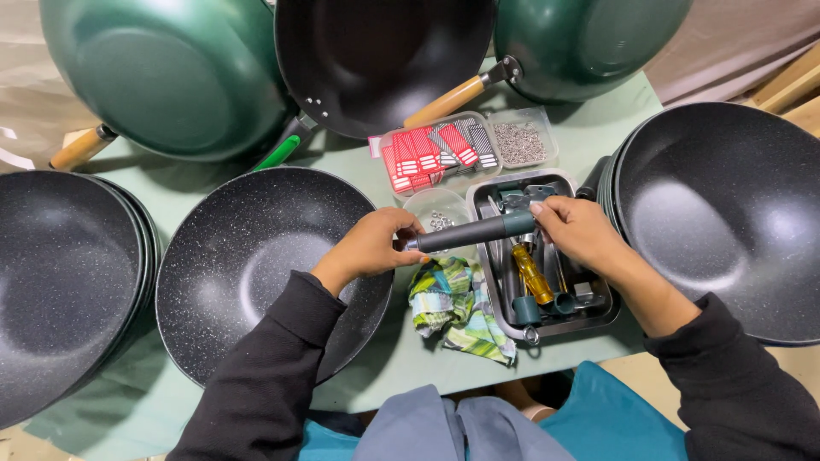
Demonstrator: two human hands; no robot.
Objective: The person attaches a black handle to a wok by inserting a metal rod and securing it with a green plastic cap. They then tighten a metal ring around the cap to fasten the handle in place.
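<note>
A black speckled wok (256, 256) lies on the green table in front of me. My left hand (371, 246) rests on its right rim, fingers closed around the spot where a dark grey handle (470, 232) meets the pan. My right hand (574, 229) grips the far teal-tipped end of that handle, holding it level above a metal tray (598, 303). The joint between handle and wok is hidden by my left fingers.
The tray holds a yellow-handled screwdriver (531, 273) and other handles. Behind it stand a clear box of red packets (427, 154), a box of small metal parts (521, 141) and a round dish of screws (440, 218). A patterned cloth (453, 307) lies nearby. Stacked woks (726, 213) surround the table.
</note>
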